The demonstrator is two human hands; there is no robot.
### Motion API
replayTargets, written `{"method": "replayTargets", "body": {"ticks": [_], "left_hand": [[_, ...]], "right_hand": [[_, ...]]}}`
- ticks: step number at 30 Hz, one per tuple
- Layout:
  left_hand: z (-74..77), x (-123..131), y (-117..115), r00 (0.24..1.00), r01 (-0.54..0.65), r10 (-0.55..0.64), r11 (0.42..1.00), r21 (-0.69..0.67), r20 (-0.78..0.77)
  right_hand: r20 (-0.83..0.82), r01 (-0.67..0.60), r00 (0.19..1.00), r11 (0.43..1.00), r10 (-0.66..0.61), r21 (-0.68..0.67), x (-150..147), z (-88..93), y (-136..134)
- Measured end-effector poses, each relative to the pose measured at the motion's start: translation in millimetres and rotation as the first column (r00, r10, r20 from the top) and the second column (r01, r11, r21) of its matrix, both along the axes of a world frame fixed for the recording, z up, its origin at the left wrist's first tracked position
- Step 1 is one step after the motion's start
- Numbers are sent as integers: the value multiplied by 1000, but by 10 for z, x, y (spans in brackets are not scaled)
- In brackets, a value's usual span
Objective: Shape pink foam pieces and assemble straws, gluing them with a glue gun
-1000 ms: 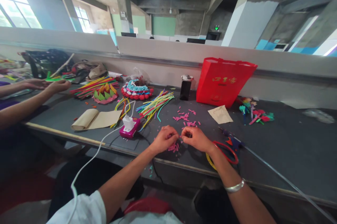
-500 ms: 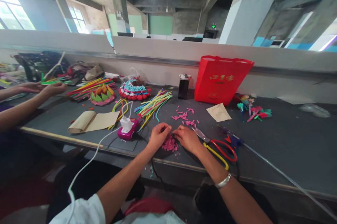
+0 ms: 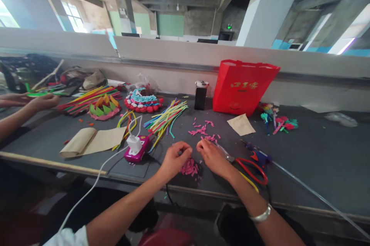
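My left hand is pinched, thumb against fingers, just above a pile of short pink cut pieces near the table's front edge. Whatever lies between its fingertips is too small or hidden to name. A small gap to the right, my right hand has its fingers curled together, and I cannot make out what they hold. Beyond both hands lies a second scatter of pink pieces. Red-handled scissors lie beside my right hand, partly covered by it, with a yellow stem under them.
A glue gun with a long clear stick lies at right. Behind stand a red bag and a bottle. At left are fuzzy stems, a magenta power socket, a paper roll and another person's hands.
My hands have moved apart, opening a gap between them. The view has shifted slightly, so the table's left side sits farther left.
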State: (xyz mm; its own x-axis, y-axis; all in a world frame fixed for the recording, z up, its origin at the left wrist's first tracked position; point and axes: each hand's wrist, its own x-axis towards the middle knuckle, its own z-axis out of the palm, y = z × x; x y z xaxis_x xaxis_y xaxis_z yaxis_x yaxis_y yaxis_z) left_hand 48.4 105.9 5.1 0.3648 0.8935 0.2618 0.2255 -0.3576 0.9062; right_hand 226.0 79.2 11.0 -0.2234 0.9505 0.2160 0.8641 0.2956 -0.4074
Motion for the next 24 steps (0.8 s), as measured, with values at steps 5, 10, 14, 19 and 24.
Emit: {"method": "replayTargets", "body": {"ticks": [5,10,14,19,24], "left_hand": [[122,-44,-47,985,170,-168,974,-152,30],[173,-30,-43,950,311,-300,905,-289,84],[161,-15,13,965,244,-249,968,-61,-82],[154,-57,63,918,394,-395,919,-29,-28],[156,-120,66,920,391,-383,911,-129,83]], "right_hand": [[-262,-30,964,999,38,36,-83,103,-73],[-561,-36,828,998,7,-41,-123,120,-94],[-744,-117,665,975,-64,-189,-79,119,-48],[-807,-253,575,909,-133,-330,-87,120,-17],[-835,-208,530,931,-149,-299,-162,135,-40]]}}
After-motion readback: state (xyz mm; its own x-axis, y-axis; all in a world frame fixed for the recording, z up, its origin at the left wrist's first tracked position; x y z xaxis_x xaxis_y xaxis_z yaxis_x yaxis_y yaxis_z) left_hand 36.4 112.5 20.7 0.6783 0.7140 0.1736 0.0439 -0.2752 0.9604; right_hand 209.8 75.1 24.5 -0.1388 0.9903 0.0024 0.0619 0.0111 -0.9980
